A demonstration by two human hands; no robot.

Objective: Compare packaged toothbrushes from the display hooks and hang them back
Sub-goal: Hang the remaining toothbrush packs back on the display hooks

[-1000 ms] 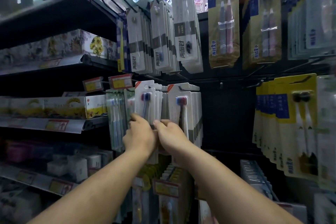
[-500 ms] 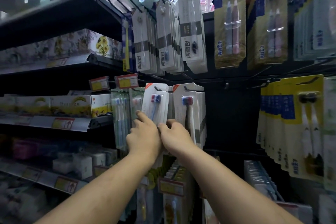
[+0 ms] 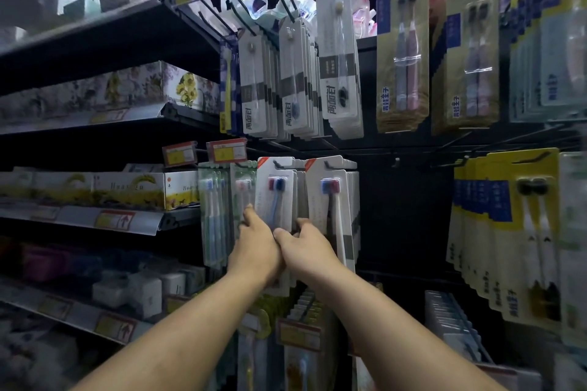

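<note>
Toothbrush pack (image 3: pixel 275 197): white card, red and blue brush heads, top up at a black hook (image 3: pixel 278 164), at the front of its stack in the middle row of the rack. Left grip (image 3: pixel 257 247) low on the pack's left edge, one finger pointing up along the card, the others curled round it. Right grip (image 3: pixel 306 247) just beside, touching the left one, thumb on the front of the card, fingers curled round its right edge. Another white stack (image 3: pixel 330 200) just to the right. Green packs (image 3: pixel 216 216) just to the left. Yellow price tags (image 3: pixel 226 151) above. Flower boxes (image 3: pixel 187 86) on a shelf (image 3: pixel 95 119), up on the left.
</note>
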